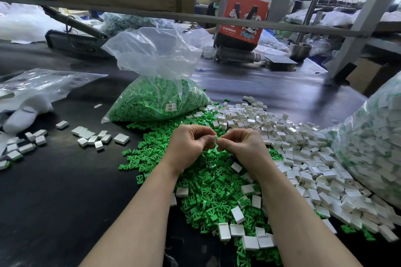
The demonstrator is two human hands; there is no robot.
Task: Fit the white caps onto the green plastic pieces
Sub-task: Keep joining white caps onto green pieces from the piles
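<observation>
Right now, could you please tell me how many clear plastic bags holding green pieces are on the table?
2: one open bag of green pieces behind the hands, one bulging bag of white-and-green parts at the right edge. Others may lie hidden farther back.

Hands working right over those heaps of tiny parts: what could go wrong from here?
1. The left hand pinches a white cap while the right hand seems to feed in a green piece; a slip would likely drop either into the green pile below.
2. Loose white caps already lie mixed into the green ones, so picking could slow.
3. The forearms lie across the pile and might sweep parts off the table's near edge.
</observation>
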